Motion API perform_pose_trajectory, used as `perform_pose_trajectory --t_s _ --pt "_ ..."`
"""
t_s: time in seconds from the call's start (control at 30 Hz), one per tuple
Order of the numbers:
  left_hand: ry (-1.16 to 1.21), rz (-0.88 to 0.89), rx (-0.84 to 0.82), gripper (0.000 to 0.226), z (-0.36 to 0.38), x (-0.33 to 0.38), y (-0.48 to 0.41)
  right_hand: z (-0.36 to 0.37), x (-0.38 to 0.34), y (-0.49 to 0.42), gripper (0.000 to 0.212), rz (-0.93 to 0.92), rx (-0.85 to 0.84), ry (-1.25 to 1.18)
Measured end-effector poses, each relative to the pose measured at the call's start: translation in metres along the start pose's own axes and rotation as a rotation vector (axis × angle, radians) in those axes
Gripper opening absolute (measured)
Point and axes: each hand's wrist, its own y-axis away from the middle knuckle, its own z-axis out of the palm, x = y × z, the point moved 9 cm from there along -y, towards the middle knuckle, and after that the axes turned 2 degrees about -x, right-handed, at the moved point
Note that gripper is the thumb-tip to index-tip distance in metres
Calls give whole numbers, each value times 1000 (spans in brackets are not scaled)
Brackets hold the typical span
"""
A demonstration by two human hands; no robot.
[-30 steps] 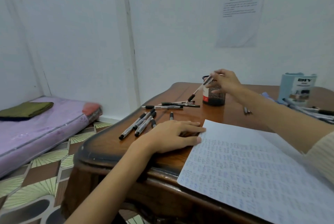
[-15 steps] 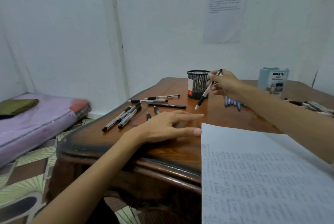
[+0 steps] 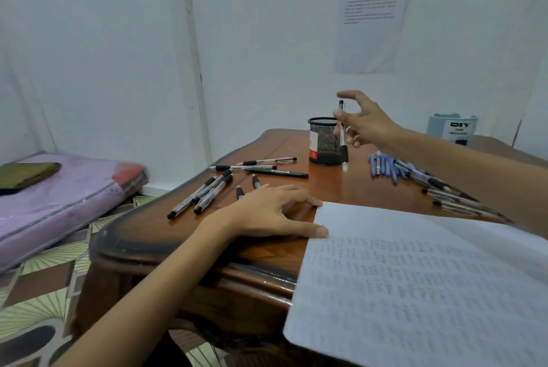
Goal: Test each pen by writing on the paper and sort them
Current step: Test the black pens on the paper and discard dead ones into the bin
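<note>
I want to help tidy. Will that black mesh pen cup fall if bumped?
Probably light: the round black wire-mesh pen cup shows no pens sticking out. Taller than wide, it may tip, or slide on the glossy wooden table.

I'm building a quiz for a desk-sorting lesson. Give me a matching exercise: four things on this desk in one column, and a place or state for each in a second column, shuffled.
Things
1. mesh cup
2. blue pens
3. paper
4. clear pen

Places or states
A. in the right hand, tip down
B. covered in handwriting, left hand touching its edge
C. standing at the far side of the table
D. lying bunched on the table

Pairs: 1-C, 2-D, 3-B, 4-A
</note>
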Motion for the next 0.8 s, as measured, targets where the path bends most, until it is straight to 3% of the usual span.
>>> perform_pose_trajectory --t_s 0.1,0.2,0.3,0.4,0.67,0.8 --pt "1 -32 25 58 -6 -14 1 5 -1 10 40 30 -14 -14" --pt "-27 -48 3 43 -6 -19 0 17 -2 27 50 45 -94 -42" --pt "-51 -65 9 40 -6 -20 -1 33 2 44 63 101 -229 -110" --pt "-27 -76 38 43 -9 -24 1 48 14 55 54 164 -316 -166" --pt "-4 -94 -11 63 -7 -27 4 61 50 62 36 328 -223 -396" --pt "-45 -76 5 49 -8 -30 3 51 49 62 46 332 -162 -576"
